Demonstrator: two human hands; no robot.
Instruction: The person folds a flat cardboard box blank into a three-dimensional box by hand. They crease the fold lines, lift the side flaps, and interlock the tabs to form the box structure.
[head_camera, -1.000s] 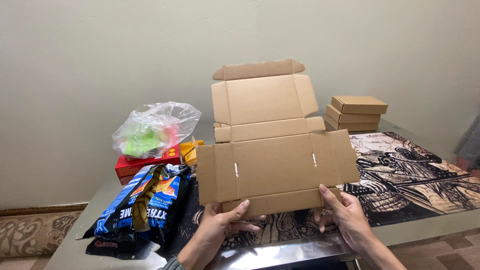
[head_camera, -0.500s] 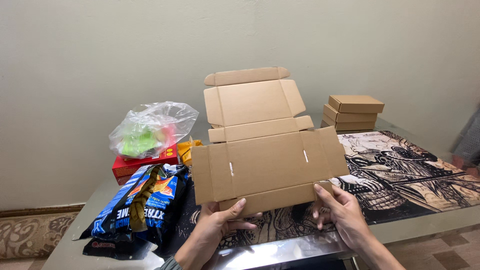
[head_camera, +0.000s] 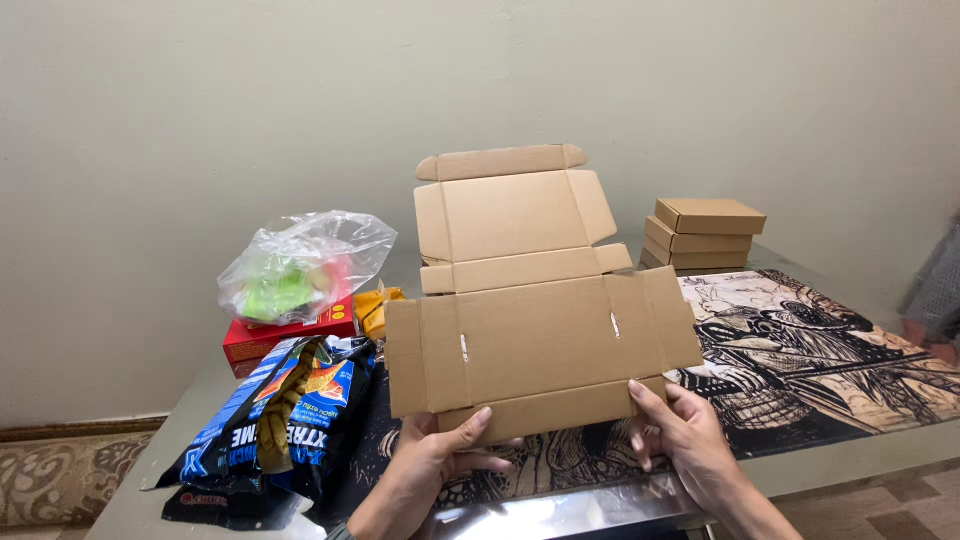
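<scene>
I have an unfolded flat cardboard box (head_camera: 535, 320) held up in front of me, above the near edge of the desk (head_camera: 850, 462). My left hand (head_camera: 432, 468) is closed on the box's bottom flap near its left side, thumb laid over the front of the cardboard, fingers behind it. My right hand (head_camera: 685, 438) is closed on the same bottom flap at its right end, thumb on the front face. The box stands roughly upright, its lid panel and tuck flaps pointing up and away toward the far wall (head_camera: 200, 120).

On the desk to the left, near me, lies a heap of blue snack packets (head_camera: 265, 420). Just beyond them sits a red carton (head_camera: 290, 338), with a clear plastic bag (head_camera: 300, 265) holding something green resting on top. A small yellow packet (head_camera: 375, 308) shows just right of the red carton, partly hidden by the cardboard.

At the far right of the desk is a stack of three closed cardboard boxes (head_camera: 705, 235). A dark printed mat (head_camera: 820, 360) covers the desk's right half, reaching under my hands.
</scene>
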